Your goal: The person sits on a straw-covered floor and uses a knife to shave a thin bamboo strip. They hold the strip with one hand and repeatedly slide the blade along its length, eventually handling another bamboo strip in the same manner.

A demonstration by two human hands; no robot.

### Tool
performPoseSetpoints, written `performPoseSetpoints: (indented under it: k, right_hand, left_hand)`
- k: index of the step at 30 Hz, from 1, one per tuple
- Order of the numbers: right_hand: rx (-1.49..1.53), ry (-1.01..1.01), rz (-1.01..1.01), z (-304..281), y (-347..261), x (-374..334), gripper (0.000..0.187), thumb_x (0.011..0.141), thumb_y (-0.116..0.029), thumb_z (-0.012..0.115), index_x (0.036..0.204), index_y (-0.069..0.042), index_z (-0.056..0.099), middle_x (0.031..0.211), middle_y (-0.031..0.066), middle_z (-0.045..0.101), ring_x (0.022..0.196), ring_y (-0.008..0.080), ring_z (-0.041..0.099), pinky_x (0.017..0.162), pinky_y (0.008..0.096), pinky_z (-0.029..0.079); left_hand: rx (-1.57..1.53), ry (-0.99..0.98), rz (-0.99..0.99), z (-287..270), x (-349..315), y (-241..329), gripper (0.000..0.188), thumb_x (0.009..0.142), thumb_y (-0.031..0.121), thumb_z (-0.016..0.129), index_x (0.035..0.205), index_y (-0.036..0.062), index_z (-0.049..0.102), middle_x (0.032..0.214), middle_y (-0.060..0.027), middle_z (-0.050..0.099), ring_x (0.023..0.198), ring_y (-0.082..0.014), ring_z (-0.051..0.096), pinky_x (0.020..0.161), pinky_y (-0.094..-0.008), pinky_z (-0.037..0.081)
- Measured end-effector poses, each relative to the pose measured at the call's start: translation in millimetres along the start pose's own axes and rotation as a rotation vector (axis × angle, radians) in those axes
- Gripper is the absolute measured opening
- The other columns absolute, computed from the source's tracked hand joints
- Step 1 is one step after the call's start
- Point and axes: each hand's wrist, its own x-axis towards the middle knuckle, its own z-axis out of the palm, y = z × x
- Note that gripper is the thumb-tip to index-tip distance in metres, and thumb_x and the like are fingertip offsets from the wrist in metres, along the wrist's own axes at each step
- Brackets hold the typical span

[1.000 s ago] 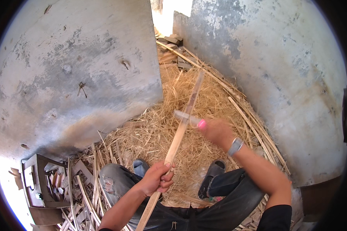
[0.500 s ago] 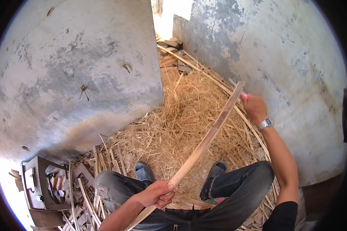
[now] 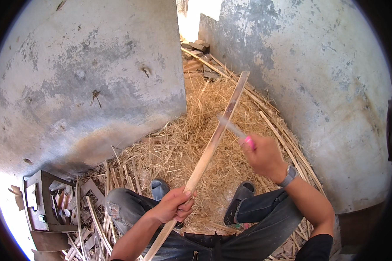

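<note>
A long, pale split-bamboo strip (image 3: 204, 160) with a brown stained stretch slants from my lap up and away to the right. My left hand (image 3: 173, 206) is wrapped round its lower part, just above my thighs. In my right hand (image 3: 266, 157), which wears a metal wristwatch, is a knife (image 3: 249, 142) with a pink handle. Its blade is smeared by motion and lies across the upper half of the strip, at the brown stretch. Whether the edge bites into the strip, I cannot tell.
Curly shavings (image 3: 204, 108) cover the floor between my slippered feet and beyond. A stained wall slab (image 3: 96, 87) stands left, another wall (image 3: 309, 87) right. Long strips (image 3: 292, 152) lie along the right wall. A broken dark frame (image 3: 41, 204) and scraps sit at lower left.
My right hand has brought the knife from the strip's far end down and toward me, to its upper middle. The strip's far end has swung left and stands steeper; my left hand keeps its grip.
</note>
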Motion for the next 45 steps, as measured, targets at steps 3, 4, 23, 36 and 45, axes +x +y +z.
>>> performPoseSetpoints:
  k: [3, 4, 23, 36, 45]
  right_hand:
    - [-0.129, -0.253, -0.158, 39.9, -32.7, -38.1, 0.046, 0.099, -0.048, 0.058, 0.077, -0.008, 0.063, 0.053, 0.013, 0.058, 0.045, 0.0335, 0.062, 0.043, 0.0462, 0.048]
    - [-0.128, -0.253, -0.158, 46.8, -37.1, -42.7, 0.046, 0.099, -0.048, 0.058, 0.077, -0.008, 0.063, 0.053, 0.013, 0.058, 0.045, 0.0335, 0.062, 0.043, 0.0462, 0.048]
    - [-0.286, -0.133, -0.244, 60.1, 27.1, 21.8, 0.048, 0.099, -0.048, 0.056, 0.069, -0.01, 0.062, 0.052, 0.0117, 0.057, 0.044, 0.0317, 0.057, 0.043, 0.0469, 0.045]
    - [-0.482, 0.146, -0.388, -2.4, 124.8, 79.4, 0.046, 0.1, -0.049, 0.054, 0.073, -0.012, 0.064, 0.052, 0.0082, 0.058, 0.042, 0.0244, 0.056, 0.041, 0.0395, 0.042]
    - [-0.51, -0.295, -0.401, 44.5, 27.7, 49.3, 0.054, 0.099, -0.058, 0.051, 0.074, -0.012, 0.063, 0.055, 0.008, 0.061, 0.046, 0.0258, 0.06, 0.043, 0.0401, 0.047]
  left_hand:
    - [0.067, 0.023, 0.026, 2.7, 6.0, -2.9, 0.026, 0.111, 0.034, 0.043, 0.117, 0.0092, 0.048, 0.065, 0.0035, 0.032, 0.049, -0.0068, 0.029, 0.04, -0.0232, 0.026]
    - [0.104, 0.054, 0.032, 3.8, 7.2, -4.6, 0.026, 0.112, 0.033, 0.04, 0.119, 0.0096, 0.047, 0.066, 0.0037, 0.031, 0.049, -0.0072, 0.028, 0.041, -0.0236, 0.027]
    - [0.109, 0.119, -0.033, 1.2, -8.6, -16.8, 0.025, 0.113, 0.032, 0.036, 0.119, 0.0099, 0.045, 0.067, 0.0029, 0.028, 0.049, -0.0075, 0.027, 0.04, -0.0249, 0.028]
    - [0.125, 0.011, -0.023, 5.1, 0.6, -24.1, 0.021, 0.111, 0.03, 0.042, 0.118, 0.0101, 0.045, 0.067, 0.002, 0.03, 0.049, -0.0074, 0.027, 0.041, -0.024, 0.025]
    - [-0.075, 0.078, 0.058, -4.2, -11.3, -11.8, 0.021, 0.111, 0.03, 0.04, 0.119, 0.0104, 0.047, 0.066, 0.0028, 0.029, 0.049, -0.0079, 0.027, 0.04, -0.0248, 0.024]
